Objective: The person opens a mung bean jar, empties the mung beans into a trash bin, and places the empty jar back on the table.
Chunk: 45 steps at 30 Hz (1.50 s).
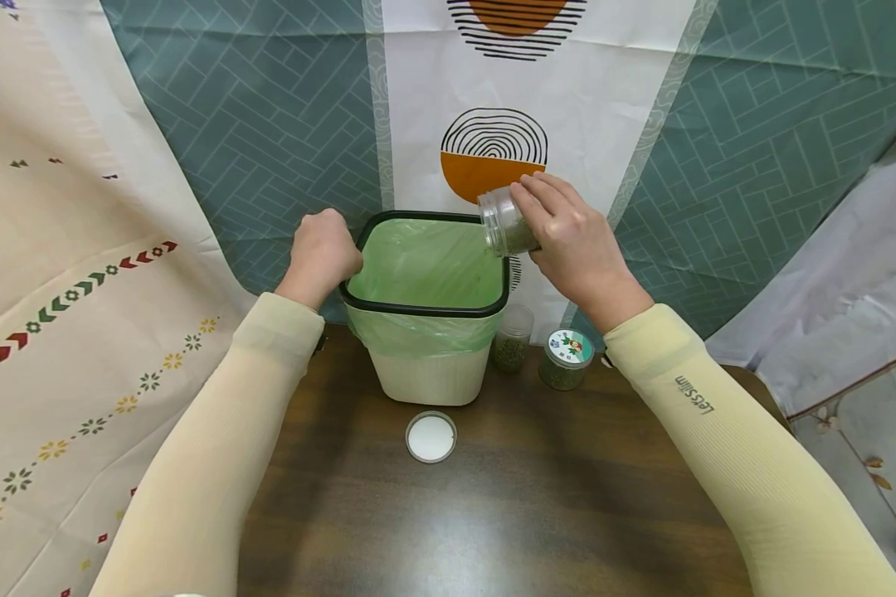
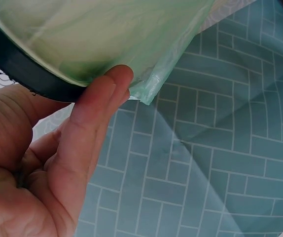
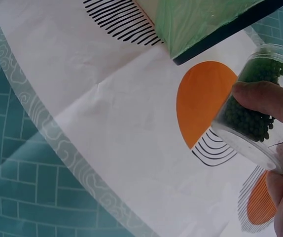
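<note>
right hand curled round a clear jar of green granules, held tilted over the black rim of a bag-lined bin — rim gripped opposite by the left hand — white lid laid in front, two more jars set at right, dark table beneath

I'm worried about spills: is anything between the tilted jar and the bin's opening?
Nothing visible stands between: the right hand holds the jar uncapped, its mouth tilted toward the opening of the bin.
</note>
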Motion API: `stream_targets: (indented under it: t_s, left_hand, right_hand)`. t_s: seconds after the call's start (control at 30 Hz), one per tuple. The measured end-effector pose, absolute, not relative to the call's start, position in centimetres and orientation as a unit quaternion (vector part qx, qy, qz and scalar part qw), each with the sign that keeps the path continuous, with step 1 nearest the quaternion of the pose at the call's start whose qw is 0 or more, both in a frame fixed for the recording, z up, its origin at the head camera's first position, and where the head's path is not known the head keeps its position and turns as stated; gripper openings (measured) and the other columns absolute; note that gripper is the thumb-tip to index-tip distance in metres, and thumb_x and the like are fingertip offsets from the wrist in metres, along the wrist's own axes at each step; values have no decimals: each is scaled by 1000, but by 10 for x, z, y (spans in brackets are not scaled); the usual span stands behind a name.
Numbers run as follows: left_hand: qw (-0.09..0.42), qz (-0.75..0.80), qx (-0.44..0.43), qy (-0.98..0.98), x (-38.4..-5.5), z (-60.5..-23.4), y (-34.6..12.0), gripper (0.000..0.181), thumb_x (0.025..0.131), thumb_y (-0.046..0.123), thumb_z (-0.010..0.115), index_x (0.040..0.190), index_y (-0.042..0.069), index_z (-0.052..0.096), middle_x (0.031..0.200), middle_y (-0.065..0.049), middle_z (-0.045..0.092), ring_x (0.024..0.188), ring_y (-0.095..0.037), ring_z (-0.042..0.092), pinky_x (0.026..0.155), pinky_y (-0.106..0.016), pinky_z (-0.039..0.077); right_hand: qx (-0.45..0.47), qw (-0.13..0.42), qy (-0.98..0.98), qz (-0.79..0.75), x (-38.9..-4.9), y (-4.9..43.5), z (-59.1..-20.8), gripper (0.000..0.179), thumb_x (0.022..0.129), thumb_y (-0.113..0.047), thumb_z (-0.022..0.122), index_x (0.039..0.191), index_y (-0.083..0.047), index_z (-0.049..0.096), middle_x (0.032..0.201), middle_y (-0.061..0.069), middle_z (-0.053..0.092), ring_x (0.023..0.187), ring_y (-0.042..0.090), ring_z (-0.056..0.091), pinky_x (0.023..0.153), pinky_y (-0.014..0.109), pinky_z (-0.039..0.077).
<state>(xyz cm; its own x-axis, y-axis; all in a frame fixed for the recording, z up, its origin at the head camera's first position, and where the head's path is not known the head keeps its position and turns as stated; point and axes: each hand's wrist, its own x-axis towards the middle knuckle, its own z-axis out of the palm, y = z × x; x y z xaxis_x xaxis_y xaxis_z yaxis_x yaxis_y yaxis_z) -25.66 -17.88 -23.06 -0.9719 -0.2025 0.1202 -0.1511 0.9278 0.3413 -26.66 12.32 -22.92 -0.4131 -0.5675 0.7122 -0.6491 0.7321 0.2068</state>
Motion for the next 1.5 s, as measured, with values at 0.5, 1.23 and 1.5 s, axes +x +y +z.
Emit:
stream_targets:
  t_s: [0.5, 1.23, 1.5]
  left_hand:
    - [72, -174, 90, -978, -263, -228, -177, 12, 78, 4, 51, 68, 8, 47, 75, -12, 44, 60, -23, 39, 42, -29, 33]
    - [89, -178, 77, -977, -259, -226, -180, 15, 78, 3, 51, 66, 9, 45, 76, -13, 45, 61, -24, 40, 44, -30, 34]
    - [77, -179, 82, -977, -259, -230, -182, 8, 78, 5, 52, 71, 6, 49, 81, -16, 48, 66, -27, 43, 45, -31, 35]
  right_hand:
    - [361, 393, -845, 45, -268, 123, -228, 76, 64, 1, 82, 133, -4, 50, 134, 16, 52, 129, 31, 44, 99, 43, 45]
    - [367, 401, -838, 38, -269, 118, -220, 75, 64, 4, 81, 132, -3, 51, 133, 17, 53, 130, 30, 44, 99, 43, 45]
    - [370, 402, -837, 34, -270, 115, -222, 74, 64, 3, 81, 132, -3, 51, 133, 17, 53, 129, 31, 45, 98, 43, 46]
